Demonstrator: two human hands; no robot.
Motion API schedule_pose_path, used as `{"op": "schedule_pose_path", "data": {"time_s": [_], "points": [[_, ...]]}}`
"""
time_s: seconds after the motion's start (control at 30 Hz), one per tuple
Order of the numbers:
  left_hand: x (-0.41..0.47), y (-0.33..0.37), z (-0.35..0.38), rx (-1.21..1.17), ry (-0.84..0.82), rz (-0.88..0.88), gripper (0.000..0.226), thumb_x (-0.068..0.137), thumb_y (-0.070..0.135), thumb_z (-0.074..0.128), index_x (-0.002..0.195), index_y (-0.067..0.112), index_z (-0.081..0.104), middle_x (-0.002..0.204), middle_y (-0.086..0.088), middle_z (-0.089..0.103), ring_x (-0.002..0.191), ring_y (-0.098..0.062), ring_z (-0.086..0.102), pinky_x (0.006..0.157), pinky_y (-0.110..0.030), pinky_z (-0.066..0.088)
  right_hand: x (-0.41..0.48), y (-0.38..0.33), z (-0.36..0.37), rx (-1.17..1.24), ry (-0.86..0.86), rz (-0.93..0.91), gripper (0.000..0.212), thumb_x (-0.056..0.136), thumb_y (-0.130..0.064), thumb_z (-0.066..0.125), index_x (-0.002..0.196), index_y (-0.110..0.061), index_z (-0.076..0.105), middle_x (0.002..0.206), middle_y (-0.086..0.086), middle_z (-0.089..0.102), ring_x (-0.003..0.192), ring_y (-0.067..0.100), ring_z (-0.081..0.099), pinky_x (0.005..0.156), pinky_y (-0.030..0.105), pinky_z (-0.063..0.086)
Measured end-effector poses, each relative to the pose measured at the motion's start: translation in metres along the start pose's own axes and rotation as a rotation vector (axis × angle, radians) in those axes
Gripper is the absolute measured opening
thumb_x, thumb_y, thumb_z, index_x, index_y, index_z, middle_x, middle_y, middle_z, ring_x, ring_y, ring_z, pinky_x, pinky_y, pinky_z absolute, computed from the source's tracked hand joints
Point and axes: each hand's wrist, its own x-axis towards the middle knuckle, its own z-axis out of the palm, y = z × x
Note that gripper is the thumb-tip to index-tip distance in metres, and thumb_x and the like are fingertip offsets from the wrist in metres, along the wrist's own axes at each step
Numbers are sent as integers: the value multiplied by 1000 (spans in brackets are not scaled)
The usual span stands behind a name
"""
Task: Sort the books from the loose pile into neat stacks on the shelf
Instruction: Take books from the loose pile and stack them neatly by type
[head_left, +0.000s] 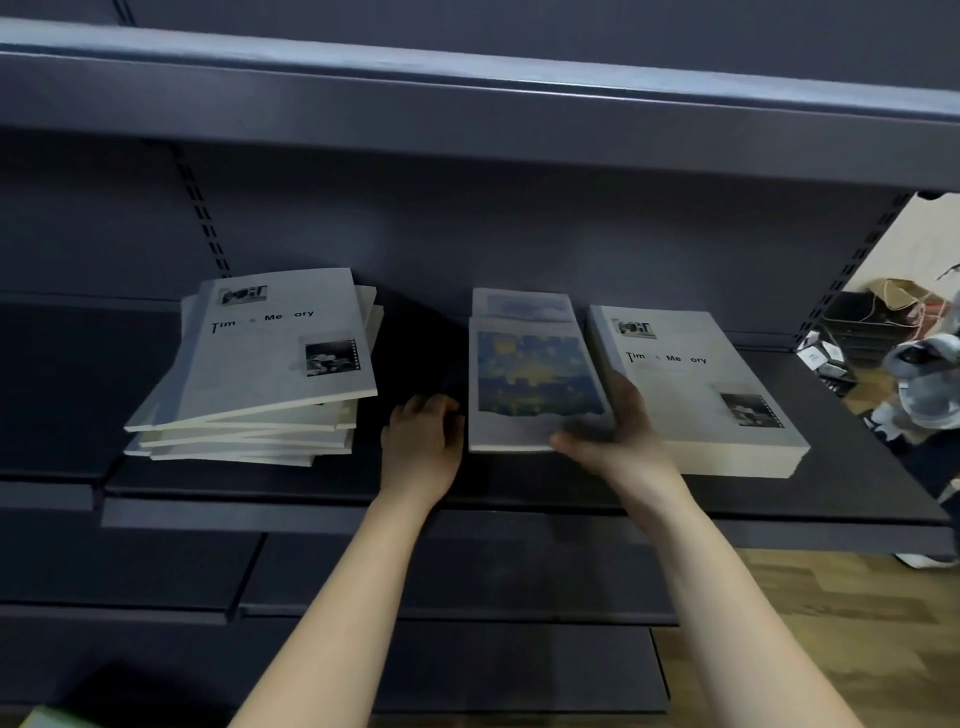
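At the far left of the dark grey metal shelf (519, 483) we see the loose pile (254, 374) of pale grey paperback books. It is fanned and crooked, and its top cover reads "Time & Memory". Well to its right, our left hand (423, 441) sits low on the shelf board just beside the left edge of the middle stack (535, 374), a short heap of paperbacks topped by a blue-and-yellow painted cover. The fingers curl toward that edge, but we cannot tell whether they press it or hold anything. Our right hand (618, 431) grasps the stack's near right corner, thumb along the front edge and fingers down its right side. They lie in the narrow gap before the right-hand stack (696, 395), a thick, squared-up block of the same pale grey "Time & Memory" books.

We judge the step in hand to be squaring the middle stack, since a lower book pokes out behind the top one. The next move calls for nudging those edges flush between both hands. After that we would reach left to the loose pile, whose top book by its cover belongs on the right-hand stack. It should be lifted cleanly so the skewed books beneath do not slide.
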Motion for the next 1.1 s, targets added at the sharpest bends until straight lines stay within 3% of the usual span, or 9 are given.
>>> {"op": "schedule_pose_path", "data": {"time_s": [0.03, 0.1, 0.27, 0.43, 0.53, 0.8, 1.1], "points": [[-1, 0, 2, 23, -7, 1, 28, 95, 26, 46, 120, 18, 57, 123, -6, 55, 114, -29, 47, 93, -42, 41, 2, 2, -1, -119, -18, -17, 83, 67, -13, 85, 137, -23, 40, 115, -11, 59, 100, 5, 60, 83, 22, 48], [-2, -1, 5, 65, -22, 0, 29, 95, 27, 46, 122, 20, 56, 126, -5, 52, 117, -28, 44, 94, -40, 37, 5, 3, -1, -336, 13, -40, 83, 63, -24, 88, 135, -21, 48, 120, -9, 54, 113, 11, 54, 88, 21, 39], [-2, -5, 9, 202, -17, 36, 30, 96, 30, 45, 123, 22, 56, 127, -3, 52, 117, -25, 43, 93, -37, 35, 4, 6, 5, -549, 121, -107, 77, 64, -46, 83, 132, -28, 53, 126, 1, 50, 114, 18, 53, 87, 21, 37], [1, -10, 13, 256, 1, 68, 28, 96, 31, 44, 118, 22, 58, 123, -1, 53, 113, -22, 44, 89, -35, 35, 10, 7, 7, -640, 171, -215, 60, 75, -41, 76, 128, -21, 56, 129, 5, 43, 115, 25, 52, 96, 28, 41], [-1, -11, 15, 274, 18, 77, 30, 96, 30, 44, 122, 22, 56, 125, -2, 51, 116, -23, 42, 92, -35, 34, 17, 9, 8, -692, 178, -241, 55, 77, -40, 75, 124, -17, 58, 136, 7, 42, 126, 25, 44, 101, 28, 35], [-4, -12, 17, 302, -6, 90, 39, 98, 33, 38, 134, 21, 50, 136, 0, 43, 122, -22, 37, 99, -35, 29, 33, 14, 12, -705, 192, -319, 50, 76, -38, 77, 116, -12, 61, 120, 4, 58, 108, 23, 57, 81, 20, 38], [-3, -13, 16, 286, -9, 91, 39, 97, 34, 40, 133, 22, 51, 135, 1, 43, 122, -21, 36, 100, -35, 30, 49, 11, 13, -734, 179, -319, 48, 77, -31, 78, 117, -9, 64, 118, 7, 63, 113, 24, 57, 86, 19, 35]]}}
